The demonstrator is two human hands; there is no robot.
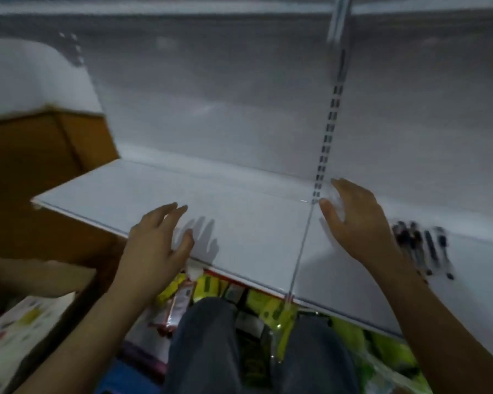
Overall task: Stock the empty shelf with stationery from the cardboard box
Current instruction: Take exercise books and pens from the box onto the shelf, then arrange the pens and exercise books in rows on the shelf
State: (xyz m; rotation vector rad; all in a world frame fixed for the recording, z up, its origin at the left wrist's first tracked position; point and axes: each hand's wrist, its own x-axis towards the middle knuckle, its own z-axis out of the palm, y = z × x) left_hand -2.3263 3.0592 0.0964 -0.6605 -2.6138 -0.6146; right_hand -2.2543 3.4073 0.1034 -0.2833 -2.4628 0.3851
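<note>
A white shelf (239,211) runs across the middle of the view, bare on its left section. My left hand (157,245) hovers over its front edge, fingers straight and spread, holding nothing. My right hand (356,220) is over the seam between two shelf sections, fingers spread, nothing in it. Several dark pens (421,245) lie on the shelf just right of my right wrist. An open cardboard box (40,282) stands at the lower left with colourful white packets (20,325) inside.
A second brown cardboard box (40,149) stands behind the shelf's left end. Yellow-green and pink packaged goods (271,305) fill the level below the shelf. My knees in dark trousers (208,336) are at the bottom. A slotted metal upright (329,123) runs up the back panel.
</note>
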